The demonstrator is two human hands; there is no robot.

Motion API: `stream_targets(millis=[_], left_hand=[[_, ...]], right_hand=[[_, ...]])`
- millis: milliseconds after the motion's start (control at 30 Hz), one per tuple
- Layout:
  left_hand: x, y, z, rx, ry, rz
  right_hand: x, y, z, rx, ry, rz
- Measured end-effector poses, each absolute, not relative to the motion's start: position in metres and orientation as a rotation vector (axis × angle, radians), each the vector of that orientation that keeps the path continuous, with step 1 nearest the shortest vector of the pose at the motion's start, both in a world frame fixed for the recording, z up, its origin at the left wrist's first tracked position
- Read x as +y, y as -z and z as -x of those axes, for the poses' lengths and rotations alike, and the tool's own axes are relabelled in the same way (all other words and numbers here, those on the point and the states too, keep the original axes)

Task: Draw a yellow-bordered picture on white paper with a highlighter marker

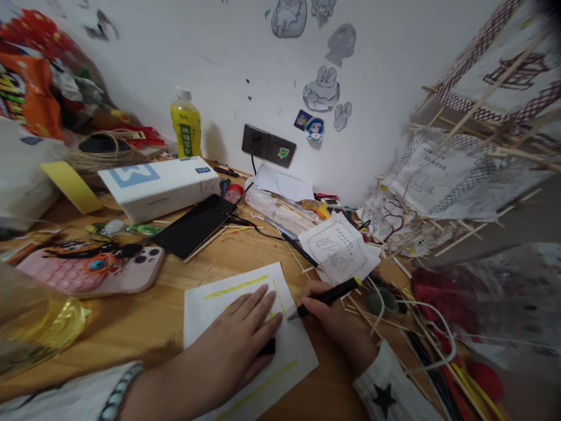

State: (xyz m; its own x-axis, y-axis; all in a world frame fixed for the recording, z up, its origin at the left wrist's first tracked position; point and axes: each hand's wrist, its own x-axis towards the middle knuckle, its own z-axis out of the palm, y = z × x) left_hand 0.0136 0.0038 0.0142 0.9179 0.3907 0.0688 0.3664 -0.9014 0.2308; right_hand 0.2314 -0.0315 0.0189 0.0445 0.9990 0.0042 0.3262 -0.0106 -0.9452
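Note:
A white sheet of paper [199, 307] lies on the wooden table, with wavy yellow lines along its edges. My left hand [245, 333] rests flat on it, fingers stretched out. A short black piece [267, 347], perhaps a pen cap, shows between its index finger and thumb, partly hidden. In my right hand [326, 310] is a black marker [331, 295] with a yellow end. Its tip touches the paper by the short yellow line on the right side. Beyond that hand lies a smaller paper with a line drawing [339, 248].
A pink phone [140, 272], a black phone [195, 225], a white box [162, 190] and a yellow drink bottle [186, 126] stand or lie left and behind. Thin wooden sticks, a white cord [449, 342] and paper-covered stick frames [433, 169] crowd the right.

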Motion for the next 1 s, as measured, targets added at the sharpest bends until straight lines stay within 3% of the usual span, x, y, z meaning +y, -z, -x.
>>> stream_targets(millis=[1000], left_hand=[[0.010, 0.001, -0.010, 0.635, -0.477, -2.981]], right_hand=[[-0.031, -0.016, -0.232, -1.535, -0.850, 1.573]])
